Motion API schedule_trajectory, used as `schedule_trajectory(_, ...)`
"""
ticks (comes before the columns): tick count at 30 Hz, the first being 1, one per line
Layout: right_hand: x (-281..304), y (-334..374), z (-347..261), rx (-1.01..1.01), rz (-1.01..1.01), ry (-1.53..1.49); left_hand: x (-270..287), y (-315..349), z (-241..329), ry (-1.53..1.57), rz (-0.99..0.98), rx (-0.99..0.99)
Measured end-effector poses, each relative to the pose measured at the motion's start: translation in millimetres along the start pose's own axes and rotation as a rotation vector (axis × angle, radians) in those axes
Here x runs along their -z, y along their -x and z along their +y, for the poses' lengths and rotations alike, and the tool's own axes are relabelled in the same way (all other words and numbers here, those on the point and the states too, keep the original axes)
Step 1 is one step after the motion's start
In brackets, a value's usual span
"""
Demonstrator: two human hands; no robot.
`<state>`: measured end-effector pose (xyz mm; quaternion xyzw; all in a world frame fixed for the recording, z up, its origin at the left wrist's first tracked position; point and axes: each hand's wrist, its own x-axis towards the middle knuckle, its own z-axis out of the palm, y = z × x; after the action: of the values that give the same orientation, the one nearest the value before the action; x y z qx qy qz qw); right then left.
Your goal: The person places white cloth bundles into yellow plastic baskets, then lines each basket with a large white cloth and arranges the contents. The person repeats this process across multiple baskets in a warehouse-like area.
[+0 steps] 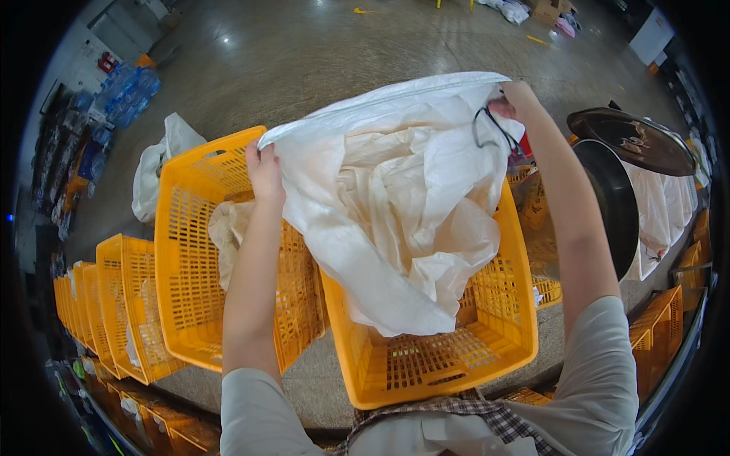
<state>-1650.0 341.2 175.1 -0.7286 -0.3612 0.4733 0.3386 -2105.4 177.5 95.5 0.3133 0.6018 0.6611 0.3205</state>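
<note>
Between my two hands a large white woven sack (414, 205) is spread with its mouth wide, and its creased inside shows. My left hand (265, 171) is closed on the left corner of the sack's rim. At the opposite corner my right hand (511, 100) grips the rim, its fingers partly hidden behind the fabric. A dark cord (498, 128) dangles by that hand. Under the sack stands a yellow slatted crate (525, 327), and the sack's lower part hangs into it. Another yellow crate (171, 251) to the left holds a beige cloth-like piece (228, 232).
More yellow crates (114, 304) line up at far left. A white bag (163, 163) lies on the floor behind the left crate. To the right are a black round bin (620, 205), a dark lid (631, 140) and a white sack (661, 213). Blue water bottles (129, 95) stand back left.
</note>
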Motion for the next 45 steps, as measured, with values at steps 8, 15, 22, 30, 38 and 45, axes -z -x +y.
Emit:
schedule_trajectory(8,-31.4,-105.8,77.5,0.582,0.116,0.463,-22.1,-62.2,-96.7,-0.264,-0.197,0.017)
schedule_trajectory(15,-15.0,-129.8,176.4,-0.163,-0.437,-0.350,7.4,8.0,-127.9,0.072,-0.116,0.679)
schedule_trajectory(22,8.2,-113.9,183.8,0.123,0.117,0.307,53.7,68.3,-132.6,0.283,-0.147,0.692)
schedule_trajectory(30,-19.0,115.8,253.3,-0.035,-0.879,0.733,21.0,167.2,-2.7,-0.184,-0.057,-0.340)
schedule_trajectory(38,-73.6,171.9,342.2,0.652,-0.360,0.738,4.5,253.7,37.4,-1.303,-1.089,-0.586)
schedule_trajectory(45,-9.3,237.5,317.7,1.215,-0.590,0.911,179.8,392.7,60.0,-1.160,-0.806,-0.124)
